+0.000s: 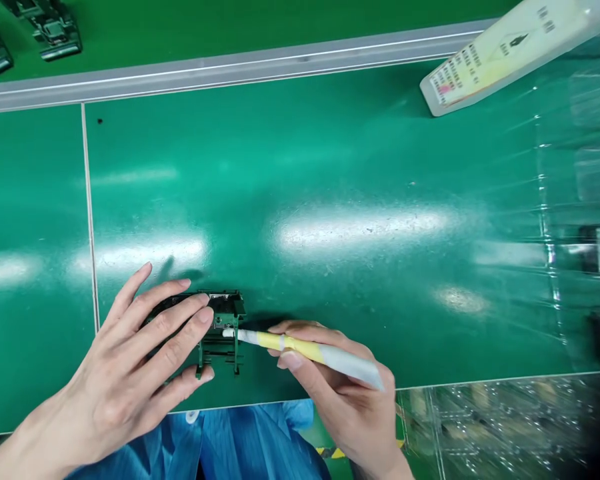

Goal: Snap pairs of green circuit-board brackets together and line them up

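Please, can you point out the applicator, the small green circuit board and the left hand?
Applicator (305, 349), head view, yellow band.
Green circuit board (225, 305), head view, upper corner.
Left hand (123, 380), head view, back of hand.

Electronics assembly workshop, green antistatic bench mat (330, 153), aluminium rail at 12 o'clock (230, 70), blue work smock at 6 o'clock (205, 440), clear plastic sheeting at 4 o'clock (500, 427), yellow-and-black floor tape (335, 453) near 6 o'clock

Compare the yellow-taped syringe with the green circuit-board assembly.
The yellow-taped syringe is long and slim; the green circuit-board assembly is short and boxy, with an open frame. The syringe is gripped, slanted, in the right hand; the assembly sits under the left hand. Both are in hand, and the syringe's white tip reaches the assembly.
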A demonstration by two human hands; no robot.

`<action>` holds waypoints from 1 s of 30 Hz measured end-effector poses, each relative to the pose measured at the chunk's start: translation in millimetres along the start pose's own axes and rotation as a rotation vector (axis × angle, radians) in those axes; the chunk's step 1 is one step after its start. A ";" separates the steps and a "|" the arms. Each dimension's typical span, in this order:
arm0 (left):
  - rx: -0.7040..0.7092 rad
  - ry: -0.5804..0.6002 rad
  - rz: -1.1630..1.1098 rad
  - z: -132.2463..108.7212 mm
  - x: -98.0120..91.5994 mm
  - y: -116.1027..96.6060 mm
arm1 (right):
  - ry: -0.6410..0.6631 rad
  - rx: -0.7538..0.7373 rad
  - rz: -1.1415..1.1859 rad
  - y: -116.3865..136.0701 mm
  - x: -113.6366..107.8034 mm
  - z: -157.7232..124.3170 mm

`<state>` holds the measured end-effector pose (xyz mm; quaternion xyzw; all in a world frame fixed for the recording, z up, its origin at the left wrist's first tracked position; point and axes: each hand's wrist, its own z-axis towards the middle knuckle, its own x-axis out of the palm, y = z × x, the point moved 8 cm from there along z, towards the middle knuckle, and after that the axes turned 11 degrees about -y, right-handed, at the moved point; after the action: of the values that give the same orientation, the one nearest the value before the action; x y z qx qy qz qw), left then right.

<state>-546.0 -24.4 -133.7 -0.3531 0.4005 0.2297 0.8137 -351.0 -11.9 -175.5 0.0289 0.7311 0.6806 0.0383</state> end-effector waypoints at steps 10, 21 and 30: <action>-0.053 -0.011 -0.022 1.0 -0.7 3.0 | -0.025 0.033 -0.078 -8.1 9.7 -6.0; -0.037 -0.071 -0.063 -5.5 -4.7 4.3 | -0.561 -0.339 -0.075 59.9 -97.0 47.5; -0.001 -0.260 -0.113 -17.2 -1.2 14.4 | -0.749 -0.355 -0.153 123.0 -156.7 136.6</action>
<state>-564.6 -28.3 -145.7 -0.3426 0.2711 0.2275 0.8703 -183.2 117.8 -59.9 0.2131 0.5381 0.7335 0.3564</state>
